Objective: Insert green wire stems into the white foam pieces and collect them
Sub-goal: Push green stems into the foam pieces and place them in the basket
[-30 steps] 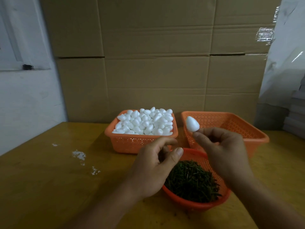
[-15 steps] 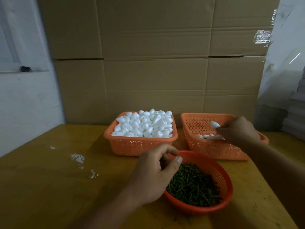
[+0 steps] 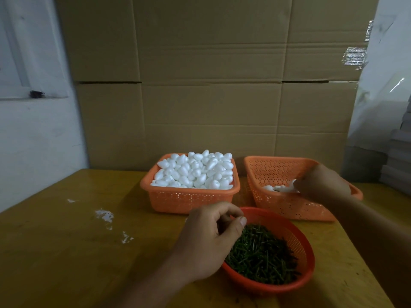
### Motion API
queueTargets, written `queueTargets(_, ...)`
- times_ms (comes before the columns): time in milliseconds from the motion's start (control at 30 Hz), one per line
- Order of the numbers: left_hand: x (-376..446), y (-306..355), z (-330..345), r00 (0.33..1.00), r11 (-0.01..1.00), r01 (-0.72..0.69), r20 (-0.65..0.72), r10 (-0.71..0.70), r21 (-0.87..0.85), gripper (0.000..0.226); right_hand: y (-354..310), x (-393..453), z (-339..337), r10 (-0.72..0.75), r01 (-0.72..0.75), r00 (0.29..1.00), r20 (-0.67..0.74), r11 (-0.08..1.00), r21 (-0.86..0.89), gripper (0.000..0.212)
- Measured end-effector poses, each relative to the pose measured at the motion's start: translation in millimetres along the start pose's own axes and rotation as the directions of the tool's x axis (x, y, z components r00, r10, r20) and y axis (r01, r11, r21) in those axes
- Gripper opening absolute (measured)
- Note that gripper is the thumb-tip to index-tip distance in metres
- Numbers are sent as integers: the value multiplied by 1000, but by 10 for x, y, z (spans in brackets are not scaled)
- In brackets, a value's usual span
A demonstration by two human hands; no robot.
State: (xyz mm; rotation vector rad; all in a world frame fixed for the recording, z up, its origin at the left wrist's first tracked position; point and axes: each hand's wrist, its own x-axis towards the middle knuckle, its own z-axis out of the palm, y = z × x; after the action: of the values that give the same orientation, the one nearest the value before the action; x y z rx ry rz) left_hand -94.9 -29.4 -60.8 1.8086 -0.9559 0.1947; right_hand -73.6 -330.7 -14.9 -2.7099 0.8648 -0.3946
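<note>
A square orange basket (image 3: 191,200) at the back centre is heaped with white foam pieces (image 3: 195,171). A round orange basket (image 3: 295,283) near me holds a pile of green wire stems (image 3: 262,254). My left hand (image 3: 209,241) hovers over its left rim, fingers curled with the thumb close to the fingertips; whether it holds a stem is hidden. My right hand (image 3: 322,183) reaches down into the right orange basket (image 3: 278,205), its fingertips on a white foam piece (image 3: 291,186) low beside several others (image 3: 272,187) lying in there.
All three baskets stand on a yellow-brown wooden table (image 3: 66,252). White foam crumbs (image 3: 104,215) are scattered on its left part. Stacked cardboard boxes (image 3: 211,96) form a wall right behind the baskets. A white wall is to the left.
My right hand carried the white foam piece from above the round basket over to the right basket and lowered it inside. My left hand stayed over the stems.
</note>
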Motion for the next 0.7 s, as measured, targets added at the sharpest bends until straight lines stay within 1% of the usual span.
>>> queueTargets(67, -2, 3, 2, 1000, 1000, 2, 7, -2, 3, 19, 0, -49, -11, -1, 2, 999, -35, 1000, 26, 21)
queueTargets(167, 0, 6, 3, 1000, 1000, -12, 1, 12, 3, 25, -12, -152, -49, -17, 36, 988, -156, 992, 119, 29)
queueTargets(233, 5, 11, 1, 1000, 999, -27, -3, 27, -23, 29, -61, -286, -92, -74, 103, 978, -197, 985, 141, 28)
queueTargets(300, 15, 11, -9, 999, 999, -29, -14, 29, -37, 33, -139, -477, -139, -152, 192, 967, -202, 963, 191, 20)
queueTargets(367, 28, -3, -22, 999, 999, -29, -39, 28, -20, 30, -201, -707, -168, -198, 256, 956, -218, 925, 281, 16)
queueTargets(467, 46, -32, -37, 997, 999, -19, -75, 21, 36, 20, -260, -1051, -121, -265, 365, 919, -293, 854, 372, 16)
queueTargets(533, 62, -53, -55, 994, 998, -1, -109, 8, 68, 18, -318, -1263, -52, -293, 405, 906, -305, 810, 424, 16)
queueTargets(600, 103, -81, -99, 987, 992, 39, -159, -20, 117, 16, -352, -1400, 29, -331, 444, 887, -320, 800, 403, 16)
queueTargets(700, 249, -148, -218, 970, 971, 134, -228, -88, 196, 12, -349, -1500, 91, -393, 478, 872, -293, 813, 331, 17)
